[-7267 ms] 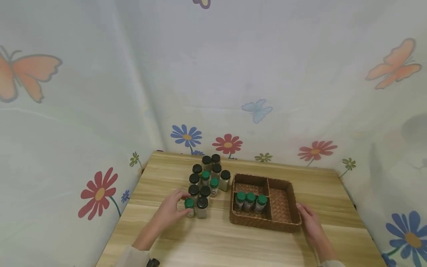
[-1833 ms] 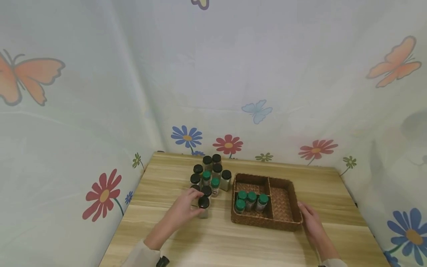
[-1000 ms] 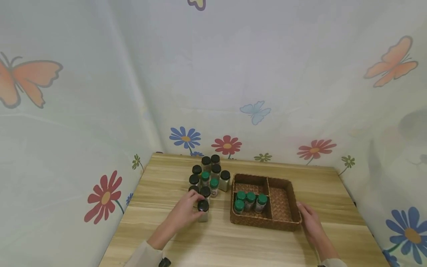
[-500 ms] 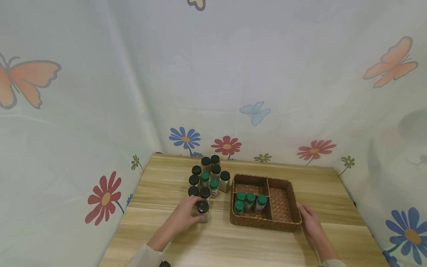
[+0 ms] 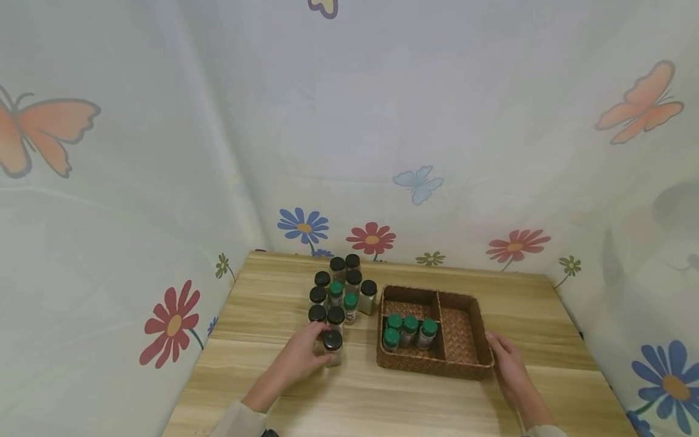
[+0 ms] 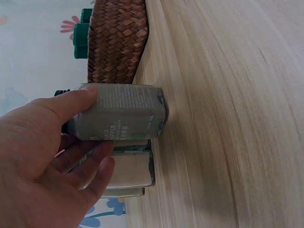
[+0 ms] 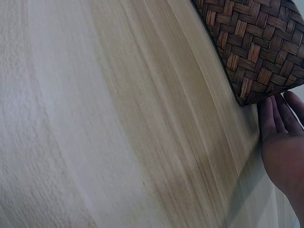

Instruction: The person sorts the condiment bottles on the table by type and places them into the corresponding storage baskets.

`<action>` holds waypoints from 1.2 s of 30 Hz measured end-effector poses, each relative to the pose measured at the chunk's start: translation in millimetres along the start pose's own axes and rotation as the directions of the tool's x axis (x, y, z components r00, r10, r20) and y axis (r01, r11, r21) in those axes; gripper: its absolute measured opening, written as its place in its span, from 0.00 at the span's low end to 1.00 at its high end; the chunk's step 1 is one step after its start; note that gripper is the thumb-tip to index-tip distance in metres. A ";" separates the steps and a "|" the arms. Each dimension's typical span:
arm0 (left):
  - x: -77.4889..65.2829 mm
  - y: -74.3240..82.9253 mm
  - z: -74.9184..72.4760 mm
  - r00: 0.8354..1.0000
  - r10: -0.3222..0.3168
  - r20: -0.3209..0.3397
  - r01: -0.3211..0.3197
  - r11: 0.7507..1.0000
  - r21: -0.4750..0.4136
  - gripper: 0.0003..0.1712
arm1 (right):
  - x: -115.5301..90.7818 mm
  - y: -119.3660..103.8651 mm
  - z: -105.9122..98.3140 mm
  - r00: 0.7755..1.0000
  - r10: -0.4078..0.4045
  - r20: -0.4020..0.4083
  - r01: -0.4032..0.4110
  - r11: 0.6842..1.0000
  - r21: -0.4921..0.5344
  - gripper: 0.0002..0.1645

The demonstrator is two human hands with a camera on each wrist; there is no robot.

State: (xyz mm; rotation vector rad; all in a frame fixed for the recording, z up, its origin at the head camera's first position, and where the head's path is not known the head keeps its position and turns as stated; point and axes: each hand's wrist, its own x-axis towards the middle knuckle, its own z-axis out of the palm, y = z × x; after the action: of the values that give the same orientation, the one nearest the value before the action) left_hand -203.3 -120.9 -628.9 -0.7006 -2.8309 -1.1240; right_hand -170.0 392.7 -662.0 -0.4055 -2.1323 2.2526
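Observation:
My left hand (image 5: pixel 299 357) pinches a square glass jar (image 5: pixel 332 350) with a black cap, thumb on one side and fingers on the other. In the left wrist view the jar (image 6: pixel 124 111) has a printed label reading "pepper" and greyish contents. It stands at the near end of a group of black-capped jars (image 5: pixel 368 297) and green-capped bottles (image 5: pixel 351 308). My right hand (image 5: pixel 509 362) rests against the right end of a brown woven basket (image 5: pixel 431 365), its fingers fairly straight along the wall in the right wrist view. Several green-capped bottles (image 5: pixel 410 329) stand in the basket's near left compartment.
The basket also has a far left compartment (image 5: pixel 406 311) and a long right compartment (image 5: pixel 457 334), divided by woven walls. All stands on a wooden table (image 5: pixel 349 400). A patterned cloth backdrop (image 5: pixel 349 121) rises behind the table's far edge and at both sides.
The green-capped bottle by my left hand earlier now stands in the basket's near left compartment. My left hand has since taken hold of the black-capped jar and drawn it slightly nearer.

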 end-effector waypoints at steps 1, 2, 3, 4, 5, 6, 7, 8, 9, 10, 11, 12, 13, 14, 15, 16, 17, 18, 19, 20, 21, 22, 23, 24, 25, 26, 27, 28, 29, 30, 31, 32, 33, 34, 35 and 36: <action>-0.3 -0.4 0.5 1.000 -0.007 0.002 0.007 1.000 -0.006 0.31 | -0.6 0.1 0.3 1.000 -0.006 -0.003 0.006 1.000 -0.002 0.36; -0.8 -0.4 0.9 1.000 -0.016 0.003 0.016 1.000 -0.013 0.31 | -1.0 0.0 0.6 1.000 -0.004 -0.007 0.004 1.000 -0.001 0.35; -1.3 -0.7 1.3 1.000 -0.024 0.005 0.024 1.000 -0.020 0.31 | -1.6 0.0 0.9 1.000 -0.001 -0.010 0.001 1.000 -0.003 0.34; -1.7 -1.0 1.8 0.999 -0.032 0.008 0.032 0.999 -0.021 0.31 | -1.9 0.1 1.0 1.000 0.002 -0.013 -0.002 1.000 -0.004 0.34; -2.1 -1.2 2.2 0.999 -0.039 0.009 0.040 0.999 -0.024 0.32 | -2.3 0.1 1.2 1.000 0.004 -0.015 -0.004 1.000 -0.009 0.34; -2.3 -1.3 2.7 0.999 -0.049 0.009 0.050 0.998 -0.025 0.32 | -2.3 0.4 1.0 1.000 0.009 -0.017 -0.009 1.000 -0.014 0.35; -2.7 -1.5 3.0 0.998 -0.055 0.009 0.055 0.998 -0.028 0.33 | -2.5 0.4 1.2 1.000 0.011 -0.019 -0.011 1.000 -0.016 0.36; -2.9 -1.7 3.4 0.998 -0.055 0.008 0.055 0.998 -0.028 0.34 | -2.6 0.3 1.4 1.000 0.013 -0.021 -0.014 1.000 -0.018 0.36; -3.1 -2.0 3.9 0.999 -0.052 0.005 0.052 0.998 -0.029 0.35 | -2.3 0.4 1.7 1.000 0.008 -0.023 -0.009 1.000 -0.018 0.37; -3.2 -2.4 4.6 0.999 -0.047 0.001 0.047 0.999 -0.027 0.35 | -1.9 0.7 1.9 1.000 0.004 -0.026 -0.005 1.000 -0.018 0.38; -3.4 -2.8 5.2 0.999 -0.042 -0.005 0.042 0.999 -0.023 0.36 | -1.7 0.9 2.1 1.000 0.000 -0.025 -0.001 1.000 -0.021 0.38; -3.6 -3.4 6.0 0.999 -0.033 -0.012 0.033 0.999 -0.020 0.36 | -1.4 1.3 2.3 1.000 -0.002 -0.026 0.002 1.000 -0.015 0.37; -3.9 -4.0 6.6 0.999 -0.029 -0.017 0.029 0.999 -0.015 0.36 | -1.3 1.6 2.6 1.000 -0.007 -0.026 0.006 1.000 -0.011 0.37; -4.1 -4.6 7.4 0.999 -0.023 -0.023 0.023 1.000 -0.012 0.37 | -1.3 2.0 2.7 0.999 -0.017 -0.027 0.017 1.000 -0.004 0.36; -4.3 -5.3 8.2 0.999 -0.020 -0.027 0.019 1.000 -0.011 0.37 | -1.4 2.4 2.7 1.000 -0.017 -0.024 0.017 1.000 0.000 0.34; -4.5 -5.9 8.9 0.999 -0.015 -0.029 0.015 1.000 -0.010 0.37 | -1.5 2.8 2.7 1.000 -0.021 -0.023 0.021 1.000 0.006 0.33; -4.7 -6.5 9.7 0.999 -0.011 -0.031 0.011 1.000 -0.007 0.37 | -1.7 3.2 2.4 1.000 -0.021 -0.019 0.022 1.000 0.010 0.32; -4.7 -6.9 10.3 0.999 -0.009 -0.032 0.009 1.000 -0.008 0.36 | -2.0 3.4 2.5 0.999 -0.025 -0.021 0.026 0.999 0.024 0.31; -4.7 -7.4 10.8 1.000 -0.006 -0.031 0.006 1.000 -0.009 0.36 | -2.4 3.5 2.6 0.999 -0.032 -0.017 0.033 0.999 0.029 0.30; -4.5 -7.5 11.2 1.000 -0.007 -0.030 0.006 1.000 -0.014 0.36 | -2.7 3.6 2.6 0.999 -0.036 -0.018 0.037 0.999 0.035 0.28; -4.1 -7.5 11.2 0.999 -0.008 -0.031 0.007 1.000 -0.016 0.35 | -2.8 3.7 2.6 0.999 -0.035 -0.016 0.035 0.999 0.037 0.27; -3.8 -7.3 11.1 0.999 -0.009 -0.031 0.009 1.000 -0.018 0.35 | -2.7 3.9 2.7 0.999 -0.042 -0.018 0.043 0.998 0.044 0.27; -3.5 -7.2 10.9 0.999 -0.011 -0.030 0.011 1.000 -0.019 0.34 | -2.7 4.0 2.8 0.999 -0.044 -0.017 0.044 0.998 0.047 0.25; -3.2 -7.0 10.6 0.999 -0.013 -0.030 0.012 1.000 -0.022 0.33 | -2.7 4.0 3.3 0.999 -0.049 -0.021 0.050 0.997 0.053 0.25; -2.9 -6.6 10.2 0.999 -0.011 -0.031 0.010 1.000 -0.022 0.32 | -2.6 4.0 3.5 0.999 -0.049 -0.022 0.050 0.997 0.053 0.23; -2.8 -6.0 9.4 0.999 -0.010 -0.031 0.009 1.000 -0.020 0.32 | -2.4 4.2 3.6 0.999 -0.048 -0.025 0.049 0.997 0.053 0.23; -2.7 -5.4 8.9 1.000 -0.002 -0.031 0.002 1.000 -0.016 0.32 | -2.2 4.2 3.7 0.999 -0.046 -0.026 0.047 0.997 0.053 0.23; -2.6 -4.6 8.4 1.000 0.007 -0.031 -0.007 1.000 -0.009 0.31 | -2.0 4.2 3.8 0.999 -0.043 -0.028 0.044 0.998 0.050 0.22; -2.5 -3.6 7.8 0.999 0.021 -0.032 -0.021 1.000 -0.003 0.31 | -2.1 4.0 3.8 0.999 -0.040 -0.027 0.041 0.998 0.049 0.22; -2.1 -1.7 6.9 0.999 0.035 -0.034 -0.035 0.999 -0.003 0.31 | -2.0 3.9 3.7 0.999 -0.036 -0.027 0.037 0.998 0.047 0.23; -1.2 0.6 5.6 0.998 0.048 -0.031 -0.049 0.999 -0.013 0.31 | -1.9 3.7 3.5 0.999 -0.034 -0.025 0.036 0.998 0.047 0.23; 0.1 3.5 4.2 0.998 0.065 -0.024 -0.066 0.998 -0.025 0.31 | -1.8 3.5 3.1 0.999 -0.031 -0.022 0.032 0.998 0.045 0.23; 2.0 7.1 2.7 0.997 0.076 -0.019 -0.077 0.996 -0.038 0.31 | -1.7 3.3 2.8 0.999 -0.029 -0.022 0.029 0.999 0.042 0.23; 4.6 11.8 0.4 0.996 0.085 -0.008 -0.086 0.994 -0.063 0.31 | -1.6 3.0 2.6 0.999 -0.030 -0.021 0.031 0.999 0.041 0.23; 7.7 17.3 -2.1 0.995 0.095 0.006 -0.094 0.990 -0.101 0.32 | -1.4 2.8 2.5 0.999 -0.035 -0.022 0.035 0.998 0.043 0.23; 11.4 23.7 -5.1 0.995 0.100 0.022 -0.096 0.985 -0.146 0.33 | -1.1 2.7 2.3 0.999 -0.033 -0.022 0.034 0.999 0.043 0.22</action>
State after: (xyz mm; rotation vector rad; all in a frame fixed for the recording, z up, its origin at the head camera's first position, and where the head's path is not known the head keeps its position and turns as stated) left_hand -204.5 -104.4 -607.8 -0.8622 -2.7245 -1.3230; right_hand -168.9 390.0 -664.3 -0.3869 -2.0609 2.2615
